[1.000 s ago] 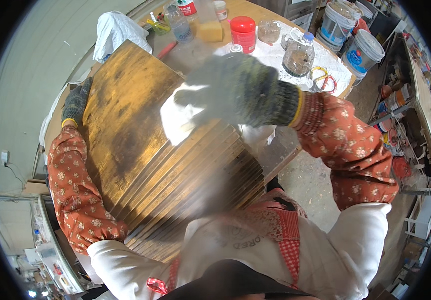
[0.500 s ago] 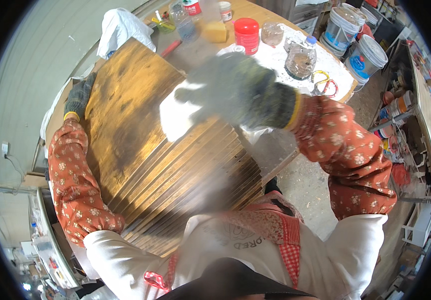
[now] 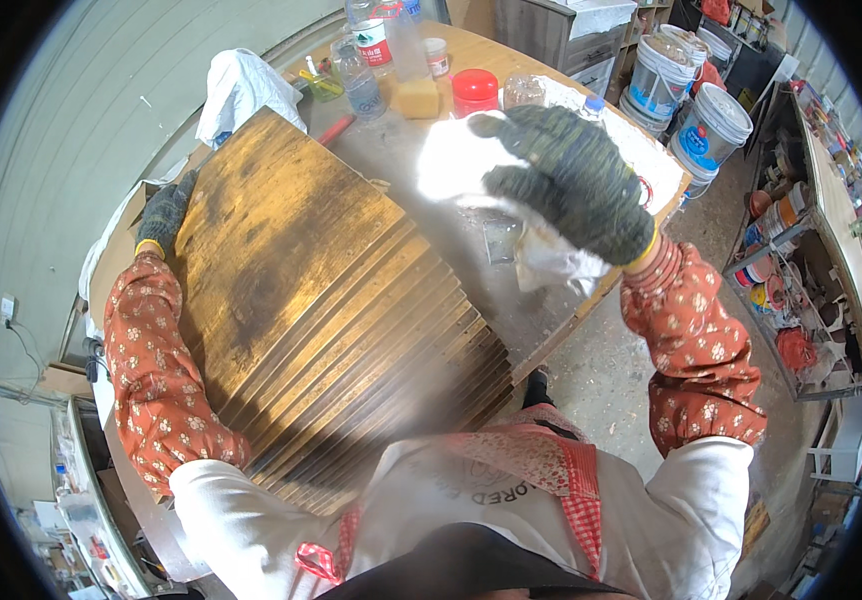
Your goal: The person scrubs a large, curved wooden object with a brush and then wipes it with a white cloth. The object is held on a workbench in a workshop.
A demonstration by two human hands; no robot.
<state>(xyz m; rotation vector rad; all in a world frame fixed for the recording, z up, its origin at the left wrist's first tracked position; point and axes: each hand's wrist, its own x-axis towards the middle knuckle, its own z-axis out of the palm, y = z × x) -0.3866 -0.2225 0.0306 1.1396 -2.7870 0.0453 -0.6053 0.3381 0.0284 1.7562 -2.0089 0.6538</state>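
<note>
A fanned stack of brown-stained wooden boards [image 3: 281,215] lies in front of me, its stepped edges running toward my body. My left hand [image 3: 164,215], in a dark grey-green knit glove, is closed along the top board's left edge. To the right of the stack, my gloved right hand [image 3: 566,180] is raised over the table. It pinches a bright white sheet [image 3: 456,155] between thumb and fingers; whether this is paper or cloth I cannot tell. The sheet is apart from the boards. My hand partly hides the things behind it.
On the table [image 3: 511,40] stand a red-lidded jar [image 3: 474,92], a yellow sponge block [image 3: 417,99], clear bottles [image 3: 359,85] and a small white tub [image 3: 436,57]. A white cloth [image 3: 243,95] sits at the far left. Lidded buckets [image 3: 711,125] and a cluttered shelf [image 3: 821,190] are at the right.
My right hand has moved right, off the boards, carrying the white sheet over the table. My left hand stays at the board's edge.
</note>
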